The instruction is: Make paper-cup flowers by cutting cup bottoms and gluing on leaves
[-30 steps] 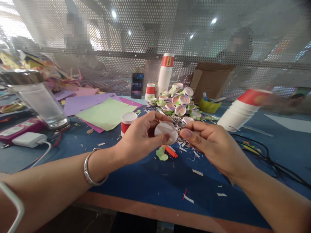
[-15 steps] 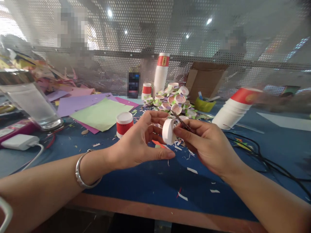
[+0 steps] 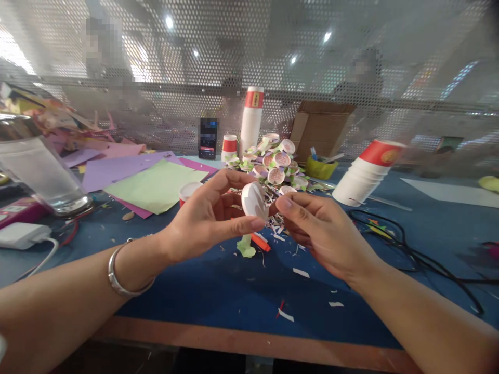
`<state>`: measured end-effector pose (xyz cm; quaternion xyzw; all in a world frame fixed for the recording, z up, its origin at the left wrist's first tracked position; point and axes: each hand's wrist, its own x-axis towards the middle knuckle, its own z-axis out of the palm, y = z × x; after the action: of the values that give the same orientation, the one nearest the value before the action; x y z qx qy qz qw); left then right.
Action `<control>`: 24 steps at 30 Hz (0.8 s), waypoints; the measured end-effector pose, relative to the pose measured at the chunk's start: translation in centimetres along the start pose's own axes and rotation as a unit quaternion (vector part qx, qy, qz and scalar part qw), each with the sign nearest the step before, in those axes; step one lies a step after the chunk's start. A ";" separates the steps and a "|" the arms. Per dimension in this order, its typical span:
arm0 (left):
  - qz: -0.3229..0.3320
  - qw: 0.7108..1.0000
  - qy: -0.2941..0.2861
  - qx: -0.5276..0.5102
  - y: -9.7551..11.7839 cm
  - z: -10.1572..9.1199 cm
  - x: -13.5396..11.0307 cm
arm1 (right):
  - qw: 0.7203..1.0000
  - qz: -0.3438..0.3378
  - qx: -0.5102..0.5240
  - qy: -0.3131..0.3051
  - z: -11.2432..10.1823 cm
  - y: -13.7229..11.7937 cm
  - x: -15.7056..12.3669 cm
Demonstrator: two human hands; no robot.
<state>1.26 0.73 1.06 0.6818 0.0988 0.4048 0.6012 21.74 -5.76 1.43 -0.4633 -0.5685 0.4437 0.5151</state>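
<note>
My left hand pinches a small white paper disc, a cut cup bottom, between thumb and fingers above the blue table. My right hand is closed beside it, its fingertips touching the disc's right edge; whether it holds anything else I cannot see. A silver bangle sits on my left wrist. A short red-and-white cup stands just behind my left hand, partly hidden.
A heap of decorated cup discs lies behind the hands, a tall cup stack beyond it and a lying cup stack at right. Coloured paper sheets, a glass, black cables and scattered scraps surround them.
The disc has turned from face-on to nearly edge-on and risen slightly. Both hands shifted a little left and up; my left thumb now pinches the disc from below.
</note>
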 end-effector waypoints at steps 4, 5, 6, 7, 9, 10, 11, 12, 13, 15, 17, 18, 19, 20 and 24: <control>-0.016 0.999 -0.005 0.030 0.6 -1.4 0.4 | 1.000 0.015 -0.022 0.002 -0.5 0.1 0.3; -0.015 0.999 -0.008 0.038 0.7 -1.6 0.6 | 0.999 0.018 -0.029 0.002 -0.6 0.1 0.4; -0.012 0.999 -0.013 0.045 0.8 -1.8 0.6 | 0.999 0.020 -0.037 0.002 -0.6 0.2 0.5; -0.008 0.998 -0.020 0.052 0.9 -2.0 0.7 | 0.999 0.021 -0.045 0.000 -0.7 0.2 0.5; 0.001 0.997 -0.033 0.066 1.1 -2.1 0.8 | 0.998 0.021 -0.062 -0.002 -0.8 0.2 0.4; 0.004 0.997 -0.038 0.072 1.1 -2.1 0.8 | 0.997 0.022 -0.071 -0.001 -0.9 0.2 0.4; 0.007 0.996 -0.043 0.077 1.1 -2.1 0.8 | 0.996 0.024 -0.082 0.000 -0.9 0.1 0.4; 0.010 0.996 -0.047 0.079 1.2 -2.1 0.8 | 0.995 0.025 -0.092 0.001 -1.0 0.1 0.3; 0.011 0.995 -0.051 0.080 1.2 -2.1 0.8 | 0.995 0.026 -0.101 0.002 -1.0 0.1 0.3; 0.007 0.995 -0.053 0.080 1.2 -2.1 0.6 | 0.993 0.025 -0.112 0.002 -1.0 0.0 0.3; -0.001 0.995 -0.051 0.082 1.3 -2.1 0.5 | 0.993 0.021 -0.116 0.001 -1.0 0.0 0.3; -0.003 0.995 -0.050 0.083 1.3 -2.1 0.5 | 0.993 0.019 -0.117 0.000 -0.9 0.1 0.4; -0.004 0.995 -0.051 0.083 1.3 -2.1 0.5 | 0.993 0.019 -0.118 0.000 -0.9 0.1 0.4; -0.003 0.995 -0.052 0.083 1.3 -2.1 0.4 | 0.993 0.019 -0.119 -0.001 -0.8 0.1 0.5; 0.004 0.995 -0.062 0.082 1.4 -2.2 0.4 | 0.993 0.014 -0.117 -0.005 -0.8 0.0 0.5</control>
<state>-0.38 2.24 2.36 0.7530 0.0915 0.3543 0.5469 22.52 -5.21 1.54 -0.5261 -0.6127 0.3836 0.4480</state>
